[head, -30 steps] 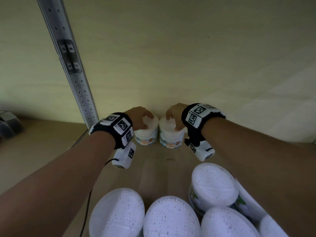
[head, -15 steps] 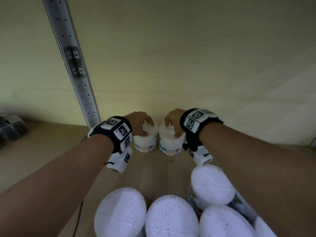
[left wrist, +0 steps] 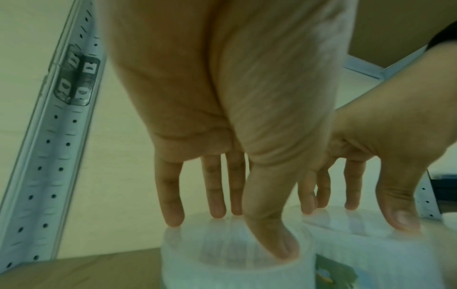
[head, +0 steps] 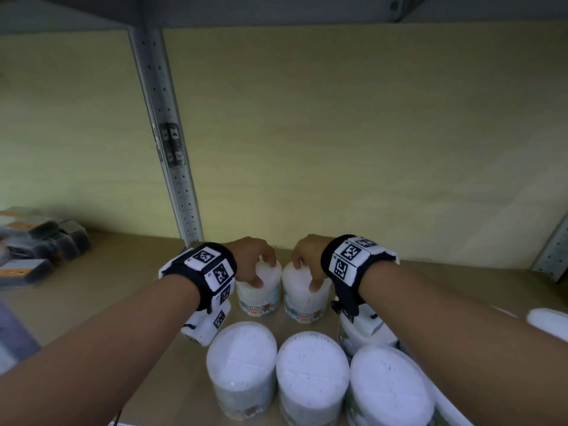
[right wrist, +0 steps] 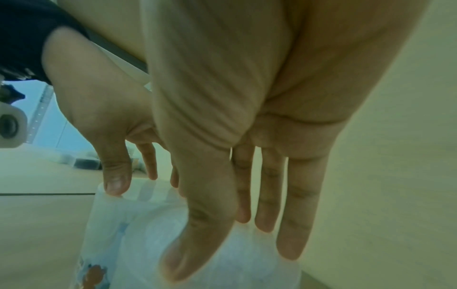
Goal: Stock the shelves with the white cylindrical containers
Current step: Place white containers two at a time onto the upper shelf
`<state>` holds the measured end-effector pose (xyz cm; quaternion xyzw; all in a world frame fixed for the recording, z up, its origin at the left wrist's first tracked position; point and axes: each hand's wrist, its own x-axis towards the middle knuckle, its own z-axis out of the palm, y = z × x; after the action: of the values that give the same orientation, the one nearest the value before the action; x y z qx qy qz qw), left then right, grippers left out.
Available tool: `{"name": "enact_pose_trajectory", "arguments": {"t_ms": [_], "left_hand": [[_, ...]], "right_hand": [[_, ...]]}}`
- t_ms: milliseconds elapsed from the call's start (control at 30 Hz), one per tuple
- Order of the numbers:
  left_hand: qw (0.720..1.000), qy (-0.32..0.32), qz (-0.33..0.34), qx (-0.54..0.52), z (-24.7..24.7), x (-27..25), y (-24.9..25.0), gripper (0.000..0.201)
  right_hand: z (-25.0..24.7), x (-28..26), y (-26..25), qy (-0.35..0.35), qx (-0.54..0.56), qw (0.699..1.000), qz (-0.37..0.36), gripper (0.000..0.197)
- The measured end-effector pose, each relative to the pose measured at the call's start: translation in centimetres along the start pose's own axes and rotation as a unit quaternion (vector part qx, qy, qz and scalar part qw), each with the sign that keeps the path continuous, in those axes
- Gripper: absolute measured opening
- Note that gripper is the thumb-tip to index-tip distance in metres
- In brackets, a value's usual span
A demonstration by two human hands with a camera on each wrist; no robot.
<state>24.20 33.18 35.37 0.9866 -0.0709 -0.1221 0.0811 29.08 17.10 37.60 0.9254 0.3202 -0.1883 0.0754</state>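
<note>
Two white cylindrical containers stand side by side at the back of the shelf. My left hand (head: 256,265) grips the left container (head: 259,298) from above by its lid, thumb on the near rim, fingers on the far rim. My right hand (head: 307,267) holds the right container (head: 304,304) the same way. The left wrist view shows my left hand (left wrist: 247,232) over its container (left wrist: 222,273). In the right wrist view my right hand (right wrist: 222,244) sits on its container (right wrist: 247,269). Several more white containers (head: 312,367) stand in front, under my forearms.
A perforated metal upright (head: 166,142) rises just left of my left wrist, and another upright (head: 553,253) stands at far right. Dark flat packs (head: 37,250) lie on the wooden shelf board (head: 123,287) at left. A beige back panel closes the shelf behind the containers.
Both hands stay on the same two containers at the back of the shelf. The head view has shifted, so the hands sit lower and more of the front containers shows.
</note>
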Motion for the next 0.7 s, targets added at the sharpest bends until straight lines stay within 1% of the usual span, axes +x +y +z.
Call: {"name": "enact_pose_trajectory", "arguments": {"t_ms": [33, 100, 233, 333, 400, 467, 533, 600, 700], "left_hand": [[1.000, 0.001, 0.003, -0.002, 0.1, -0.6, 0.2, 0.055], [1.000, 0.003, 0.010, 0.000, 0.3, -1.6, 0.6, 0.055], [0.999, -0.001, 0.022, 0.030, 0.5, -3.5, 1.4, 0.057], [0.999, 0.000, 0.023, 0.027, 1.0, -4.2, 1.7, 0.055], [1.000, 0.001, 0.016, 0.019, 1.4, -4.6, 1.9, 0.054], [1.000, 0.003, 0.011, 0.004, 1.7, -4.9, 2.1, 0.053], [1.000, 0.004, 0.007, 0.002, 1.7, -5.1, 2.4, 0.053], [1.000, -0.001, 0.002, 0.001, 1.8, -5.3, 2.5, 0.054], [1.000, -0.006, -0.009, -0.010, 2.1, -5.5, 2.3, 0.054]], "right_hand": [[0.3, -0.4, -0.2, -0.004, -0.020, 1.000, -0.012, 0.055], [1.3, -0.9, -0.5, 0.002, -0.049, 0.999, -0.012, 0.060], [1.9, -2.7, -1.4, 0.023, -0.025, 0.999, -0.022, 0.065], [4.0, -0.8, -0.1, 0.015, -0.018, 1.000, -0.017, 0.069], [4.4, -1.2, 0.3, 0.026, 0.002, 0.999, -0.023, 0.071], [3.3, -4.1, -1.1, 0.002, 0.016, 0.999, -0.036, 0.068], [3.1, -5.3, -1.6, -0.006, 0.029, 0.999, -0.031, 0.064], [3.4, -5.5, -1.4, 0.007, 0.043, 0.999, -0.032, 0.063], [3.7, -5.8, -1.1, 0.008, 0.046, 0.998, -0.041, 0.059]]}}
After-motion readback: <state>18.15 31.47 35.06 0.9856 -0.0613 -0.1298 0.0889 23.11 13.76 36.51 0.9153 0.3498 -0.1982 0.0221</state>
